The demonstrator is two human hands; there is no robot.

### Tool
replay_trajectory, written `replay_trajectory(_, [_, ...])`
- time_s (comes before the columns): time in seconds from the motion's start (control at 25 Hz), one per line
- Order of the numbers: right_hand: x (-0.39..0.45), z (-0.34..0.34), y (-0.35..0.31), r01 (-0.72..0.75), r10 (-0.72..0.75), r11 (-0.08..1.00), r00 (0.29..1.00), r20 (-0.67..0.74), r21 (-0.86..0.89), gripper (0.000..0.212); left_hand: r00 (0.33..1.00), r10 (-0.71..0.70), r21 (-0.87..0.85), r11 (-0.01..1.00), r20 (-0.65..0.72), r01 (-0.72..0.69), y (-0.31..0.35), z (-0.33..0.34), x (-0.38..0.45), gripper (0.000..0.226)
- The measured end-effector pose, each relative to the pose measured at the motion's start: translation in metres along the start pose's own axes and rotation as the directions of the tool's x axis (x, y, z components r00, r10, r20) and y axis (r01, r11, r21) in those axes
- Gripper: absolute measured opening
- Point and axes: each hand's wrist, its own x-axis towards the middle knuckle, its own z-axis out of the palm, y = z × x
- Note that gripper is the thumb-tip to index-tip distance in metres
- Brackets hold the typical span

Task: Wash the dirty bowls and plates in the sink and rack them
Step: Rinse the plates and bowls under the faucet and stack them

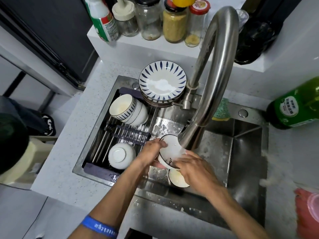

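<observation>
Under the faucet spout (189,137) my left hand (151,152) grips the left rim of a white bowl with a dark rim (170,149), tilted over the steel sink (241,152). My right hand (191,167) rests across the bowl's near side, fingers spread over it. A second white bowl (177,179) lies in the sink just below my right hand. On the drying rack (120,133) at the left, an upturned white bowl (120,155) sits at the front and a few nested blue-patterned bowls (128,109) lie on their side. A stack of blue-leaf plates (162,81) stands behind.
Jars and bottles (150,18) line the raised ledge behind the sink. A green bottle (295,107) lies at the right, a green sponge (221,109) by the faucet base, and a pink item (307,209) on the counter at the right front.
</observation>
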Motion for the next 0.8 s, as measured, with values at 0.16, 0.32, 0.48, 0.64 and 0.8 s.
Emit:
replay_trajectory(0.16, [-0.001,0.009,-0.016,-0.205,0.250,0.941,0.957,-0.147,0.268,0.019,0.978,0.186,0.046,0.982,-0.095,-0.182,-0.003,0.018,-0.010,0.035])
replay_trajectory(0.32, [-0.005,0.006,-0.003,0.051,-0.040,0.997,0.982,-0.183,0.054,0.012,0.995,0.018,-0.097,0.995,-0.103,-0.028,-0.010,0.008,-0.002,0.023])
replay_trajectory(0.48, [-0.009,0.002,-0.002,0.085,-0.091,0.992,0.994,-0.055,-0.096,0.014,0.988,-0.142,-0.098,0.984,0.061,0.147,-0.024,0.009,-0.006,0.045])
replay_trajectory(0.64, [-0.013,0.000,-0.005,0.065,-0.058,0.969,0.998,0.039,-0.237,0.020,0.995,0.100,0.592,0.802,-0.005,-0.078,0.023,0.024,-0.007,0.016])
replay_trajectory(0.8, [-0.019,0.007,-0.006,-0.026,0.023,0.981,1.000,-0.018,-0.194,0.011,0.973,0.143,0.673,0.703,0.181,-0.228,0.037,0.039,-0.002,0.021])
